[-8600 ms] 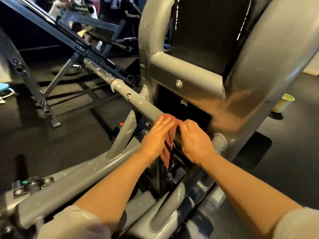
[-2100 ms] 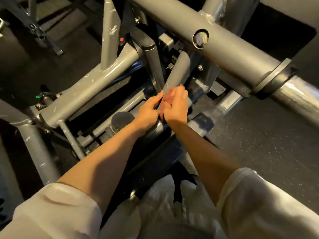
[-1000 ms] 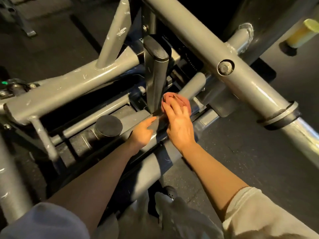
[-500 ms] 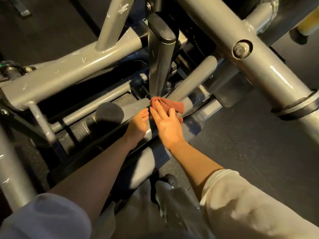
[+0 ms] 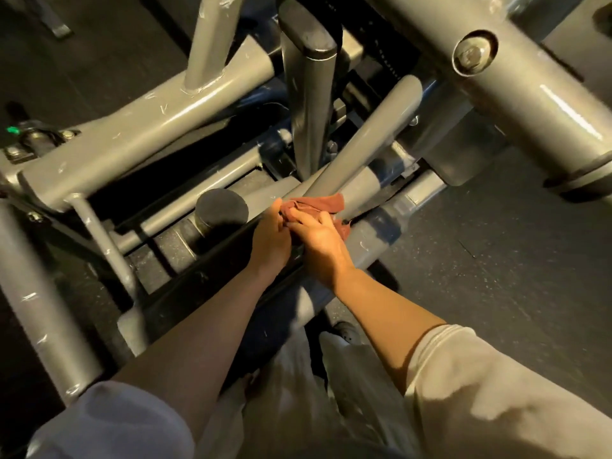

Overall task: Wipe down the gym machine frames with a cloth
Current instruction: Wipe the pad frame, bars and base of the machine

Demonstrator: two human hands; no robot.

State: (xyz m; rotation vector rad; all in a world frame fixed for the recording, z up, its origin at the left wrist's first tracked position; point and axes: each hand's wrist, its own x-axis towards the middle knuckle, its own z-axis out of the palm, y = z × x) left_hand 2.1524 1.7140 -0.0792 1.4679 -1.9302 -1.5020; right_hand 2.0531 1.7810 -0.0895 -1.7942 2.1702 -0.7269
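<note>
Rust-red cloth (image 5: 319,204) bunched against grey frame tube (image 5: 367,144).

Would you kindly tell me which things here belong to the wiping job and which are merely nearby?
In the job:
red cloth
grey frame tube
right hand
left hand

Merely nearby:
black round stopper
large bolt
green tag
</note>
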